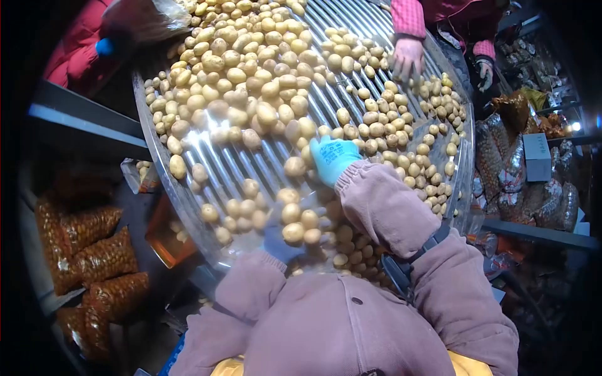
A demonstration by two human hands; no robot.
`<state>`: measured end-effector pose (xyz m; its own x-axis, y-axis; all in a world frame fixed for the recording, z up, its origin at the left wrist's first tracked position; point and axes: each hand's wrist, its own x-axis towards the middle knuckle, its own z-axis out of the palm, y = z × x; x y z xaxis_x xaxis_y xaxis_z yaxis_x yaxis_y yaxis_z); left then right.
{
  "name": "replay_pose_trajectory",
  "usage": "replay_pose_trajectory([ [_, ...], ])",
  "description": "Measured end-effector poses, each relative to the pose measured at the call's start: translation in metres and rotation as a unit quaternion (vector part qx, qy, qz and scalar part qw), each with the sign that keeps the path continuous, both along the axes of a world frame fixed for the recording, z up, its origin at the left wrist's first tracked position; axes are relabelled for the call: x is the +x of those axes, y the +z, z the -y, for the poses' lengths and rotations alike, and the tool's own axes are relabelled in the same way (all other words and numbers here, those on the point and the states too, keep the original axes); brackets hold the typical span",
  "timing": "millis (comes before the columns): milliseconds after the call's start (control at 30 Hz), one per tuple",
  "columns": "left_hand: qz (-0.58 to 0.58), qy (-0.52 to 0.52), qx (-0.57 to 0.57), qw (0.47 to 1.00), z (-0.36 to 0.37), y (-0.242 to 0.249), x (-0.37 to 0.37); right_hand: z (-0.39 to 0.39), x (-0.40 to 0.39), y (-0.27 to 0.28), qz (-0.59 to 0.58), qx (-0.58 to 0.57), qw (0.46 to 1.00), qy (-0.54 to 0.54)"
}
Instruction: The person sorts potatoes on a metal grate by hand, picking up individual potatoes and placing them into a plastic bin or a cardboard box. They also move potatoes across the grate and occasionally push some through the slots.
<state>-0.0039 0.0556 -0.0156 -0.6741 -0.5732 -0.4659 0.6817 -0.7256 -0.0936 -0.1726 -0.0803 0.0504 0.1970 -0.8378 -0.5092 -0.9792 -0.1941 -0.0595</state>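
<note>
A large heap of potatoes (251,69) spreads over a slatted metal sorting table (263,166). My right hand (335,160), in a light blue glove, lies among the potatoes near the middle, its fingertips against several of them. The fingers show only in part; they look extended, with no potato visibly gripped. Nearer to my body, my left hand (282,241) is in a blue glove and smeared by motion. It is beside a small group of potatoes (292,233) at the near edge, and its fingers cannot be made out.
Across the table at the right, another person's bare hand (408,57) touches potatoes. A person in a red sleeve (81,53) stands at the far left by a plastic bag (147,19). Filled bags (113,257) lie on the left floor; more packed bags (501,156) stand right.
</note>
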Motion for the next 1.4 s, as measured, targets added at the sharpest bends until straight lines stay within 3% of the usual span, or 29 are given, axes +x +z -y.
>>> replay_pose_trajectory([
  [100,0.09,0.011,0.058,0.994,-0.003,0.03,-0.006,-0.017,0.013,-0.002,0.051,0.013,0.997,-0.053],
  [200,0.164,0.083,0.027,0.983,-0.021,0.03,-0.018,-0.031,0.021,-0.009,0.065,-0.036,0.993,-0.09],
  [267,0.153,0.022,0.014,0.988,-0.017,0.056,-0.004,-0.03,0.013,-0.025,0.111,-0.042,0.985,-0.122],
  [333,0.106,0.067,0.048,0.991,-0.028,0.042,-0.005,-0.051,-0.001,-0.017,0.34,-0.009,0.923,-0.182],
  [367,0.057,0.041,0.03,0.997,-0.033,0.036,0.005,-0.066,-0.006,-0.014,0.447,0.012,0.87,-0.208],
  [433,-0.002,0.025,-0.001,1.0,-0.036,0.033,0.018,-0.088,-0.01,-0.012,0.634,0.115,0.716,-0.268],
  [500,-0.019,0.042,-0.026,0.999,-0.04,0.024,0.022,-0.108,-0.01,-0.009,0.68,0.148,0.652,-0.3],
  [600,-0.009,0.073,-0.017,0.997,-0.049,0.016,0.035,-0.126,-0.007,-0.02,0.692,0.099,0.647,-0.304],
  [700,0.062,0.046,-0.084,0.993,-0.057,0.012,0.062,-0.138,-0.005,-0.031,0.771,0.118,0.545,-0.307],
  [733,0.045,0.044,-0.072,0.995,-0.064,0.018,0.071,-0.142,-0.003,-0.035,0.781,0.1,0.544,-0.29],
  [833,0.05,0.099,-0.072,0.991,-0.082,0.058,0.087,-0.154,-0.007,-0.034,0.808,0.231,0.419,-0.344],
  [900,0.012,0.13,-0.094,0.987,-0.109,0.021,0.122,-0.161,-0.002,-0.032,0.814,0.278,0.352,-0.369],
  [967,0.062,0.159,-0.094,0.981,-0.143,0.004,0.162,-0.165,-0.001,-0.037,0.779,0.252,0.376,-0.434],
  [1000,0.082,0.174,-0.079,0.978,-0.159,0.001,0.18,-0.167,-0.008,-0.052,0.782,0.249,0.364,-0.44],
  [1033,0.082,0.19,-0.043,0.977,-0.17,0.008,0.194,-0.162,-0.003,-0.057,0.813,0.309,0.291,-0.397],
  [1067,0.114,0.238,-0.014,0.964,-0.188,0.007,0.209,-0.164,-0.002,-0.056,0.79,0.317,0.276,-0.447],
  [1100,0.115,0.28,-0.01,0.953,-0.21,0.005,0.224,-0.161,0.004,-0.064,0.812,0.292,0.29,-0.414],
  [1133,0.121,0.323,-0.005,0.939,-0.234,0.0,0.239,-0.151,0.007,-0.063,0.802,0.328,0.342,-0.363],
  [1167,0.126,0.366,-0.002,0.922,-0.259,-0.003,0.254,-0.151,0.026,-0.054,0.8,0.336,0.348,-0.353],
  [1200,0.171,0.399,0.041,0.9,-0.284,-0.003,0.266,-0.144,0.037,-0.065,0.812,0.411,0.305,-0.281],
  [1233,0.182,0.438,0.04,0.879,-0.313,-0.009,0.276,-0.151,0.061,-0.041,0.785,0.386,0.367,-0.317],
  [1300,0.201,0.506,0.032,0.838,-0.367,-0.022,0.29,-0.166,0.103,-0.026,0.751,0.427,0.38,-0.33],
  [1333,0.188,0.582,0.171,0.772,-0.383,-0.017,0.289,-0.175,0.125,-0.018,0.732,0.468,0.39,-0.305],
  [1400,0.236,0.602,0.157,0.747,-0.429,-0.038,0.291,-0.203,0.161,-0.018,0.695,0.514,0.425,-0.268],
])
